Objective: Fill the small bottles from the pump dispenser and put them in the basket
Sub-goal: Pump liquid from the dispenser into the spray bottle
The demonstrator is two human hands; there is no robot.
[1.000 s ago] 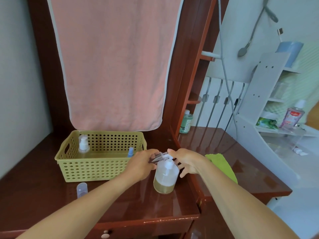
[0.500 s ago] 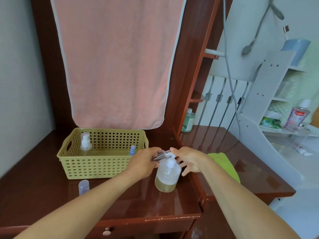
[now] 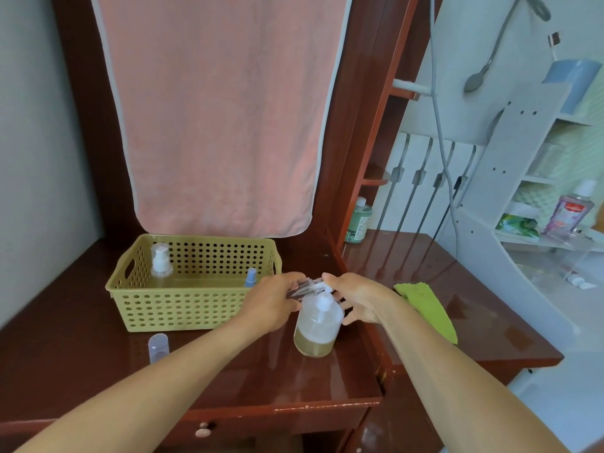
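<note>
Dark red wooden desk (image 3: 81,364) against a wall, with a pink towel (image 3: 215,119) hanging behind it. At the left stands a yellow-green basket (image 3: 183,308) holding two small bottles, one with a white pump top (image 3: 161,263) and one with a blue top (image 3: 251,277). In front of the basket, a small clear capped container (image 3: 158,346) stands alone on the desk.

Right of the basket, the left hand (image 3: 274,302) is wrapped around a small clear bottle (image 3: 304,287). That bottle lies tilted, almost on its side, with its long axis running left to right and its open threaded neck pointing right at the pump spout. Just below and to the right stands the pump dispenser (image 3: 315,328), upright, with amber liquid low in it.

The right hand (image 3: 356,297) covers the pump head, so it is the nearer hand for pressing. I cannot tell whether it grips or only presses. The spout and the bottle mouth are hidden between the hands, so their alignment is unclear. A green cloth (image 3: 428,308) lies at the right.
</note>
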